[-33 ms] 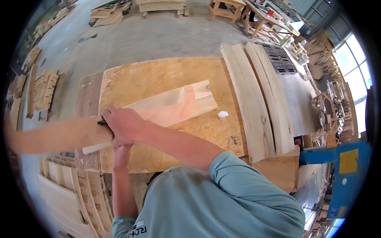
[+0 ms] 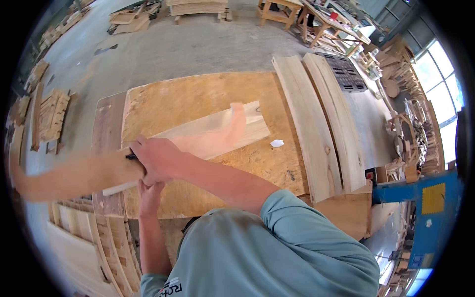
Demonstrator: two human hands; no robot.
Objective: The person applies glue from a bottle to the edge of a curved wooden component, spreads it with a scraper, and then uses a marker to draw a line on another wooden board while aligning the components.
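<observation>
A long, flat tan wooden piece point(image 2: 81, 174) with a curved outer end sticks out to the left over the table's edge; its far end is blurred. My right hand point(image 2: 157, 159) is closed around its near end. A small black object point(image 2: 131, 156) shows by its fingers, too little seen to name. Just below, my left hand point(image 2: 150, 197) is closed at the piece's lower edge, its fingers partly hidden. Beneath lies a pale wooden board point(image 2: 255, 116), slanted across the table. A faint orange curved shape point(image 2: 237, 123) overlaps it; whether it is a thin piece or a mark, I cannot tell.
The worn yellowish tabletop point(image 2: 188, 89) carries a small white scrap point(image 2: 277, 143). Two long planks point(image 2: 316, 123) lie along its right side. A blue machine point(image 2: 435, 218) stands at the right, and stacked wooden parts point(image 2: 74, 247) at the lower left.
The outer end of the tan piece has tipped slightly downward in the view. Both hands keep their hold with very little shift.
</observation>
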